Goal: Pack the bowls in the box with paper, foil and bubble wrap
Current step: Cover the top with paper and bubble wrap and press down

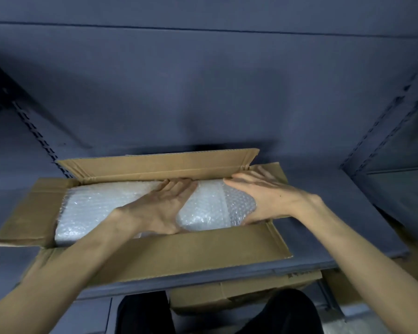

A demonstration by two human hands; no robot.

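An open cardboard box [191, 251] sits on a grey shelf with its flaps spread. Inside lie two bundles in bubble wrap: a large flat one [94, 208] on the left and a rounder one [208, 208] on the right. My left hand [159, 208] lies with straight fingers against the left side of the right bundle. On that bundle's right side rests my right hand [266, 196], fingers stretched toward the back flap. The bowls themselves are hidden under the wrap.
The grey shelf [323, 249] has a back wall close behind the box and slotted uprights [41, 141] at both sides. More cardboard boxes [239, 292] sit on the level below, near my dark-clothed legs.
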